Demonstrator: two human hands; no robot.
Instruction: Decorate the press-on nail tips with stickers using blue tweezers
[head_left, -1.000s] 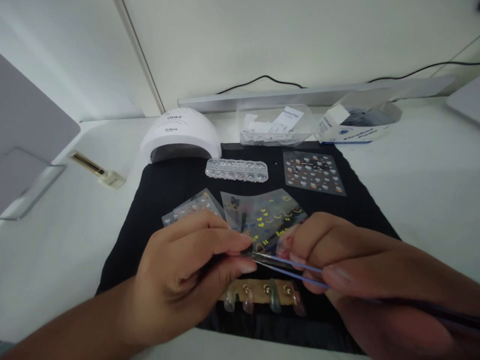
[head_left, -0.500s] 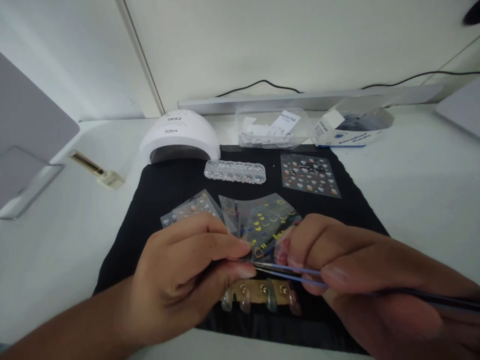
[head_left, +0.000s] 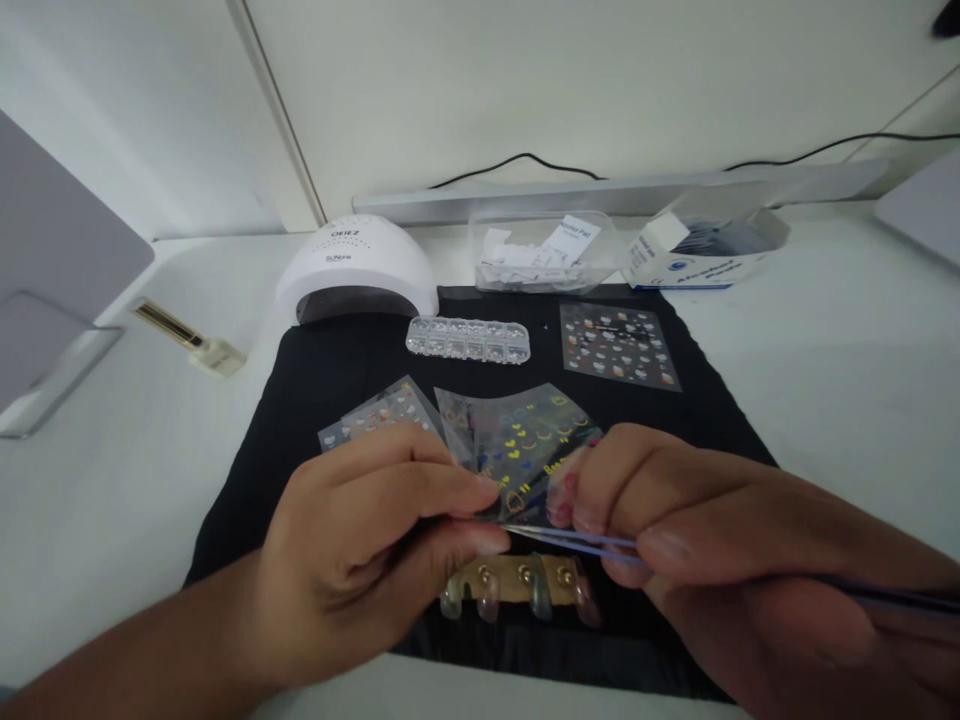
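Note:
My left hand [head_left: 367,545] pinches the near edge of a clear sticker sheet [head_left: 525,435] printed with yellow and blue shapes, lifted above a black mat [head_left: 330,370]. My right hand [head_left: 720,540] grips thin tweezers [head_left: 570,540] whose tips meet the sheet's edge right beside my left thumb and forefinger. Under both hands lies a gold holder [head_left: 517,582] carrying several clear false nail tips.
On the mat lie a second sticker sheet [head_left: 375,412], a third sticker sheet [head_left: 616,345] and a clear rhinestone box [head_left: 468,339]. Behind stand a white nail lamp [head_left: 356,270], a clear tub of pads [head_left: 544,252] and an open carton [head_left: 705,255]. A small bottle [head_left: 187,340] lies left.
Both hands and the sheet have stayed almost in place; the view has shifted slightly. The tweezer tips remain at the sheet's near edge.

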